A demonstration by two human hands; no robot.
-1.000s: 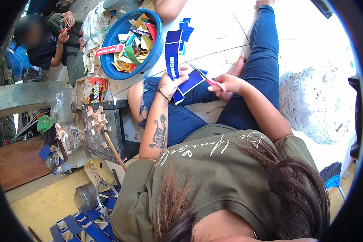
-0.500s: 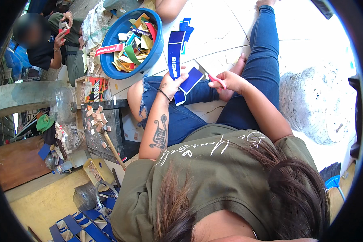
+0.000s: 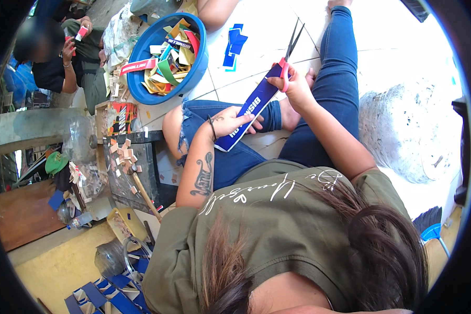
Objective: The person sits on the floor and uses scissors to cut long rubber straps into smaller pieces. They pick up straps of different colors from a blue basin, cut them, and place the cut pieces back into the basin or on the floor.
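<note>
A long dark-blue strip [image 3: 260, 94] with white lettering and pale edges stretches diagonally over my lap. My left hand [image 3: 229, 123] grips its lower part, thumb on top and other fingers partly underneath. At the upper end, my right hand [image 3: 299, 93] pinches the strip while holding scissors [image 3: 285, 67] with pink handles. The dark blades point away from me, slightly apart, with nothing between them. Several blue pieces [image 3: 236, 44] lie on the white tiles beyond the strip.
A blue tub [image 3: 203, 65] of colourful strips stands at the far left. Wooden pieces [image 3: 124, 156] and a hammer [image 3: 146, 194] rest on a dark stand. Another person [image 3: 52, 63] sits at the upper left. A white, stained rounded object [image 3: 405, 133] is at right, with a broom [image 3: 430, 232] nearer.
My right hand has moved up with the scissors, whose blades now point away, and has taken the strip's upper end. The strip now spans both hands; the loose blue square no longer shows separately.
</note>
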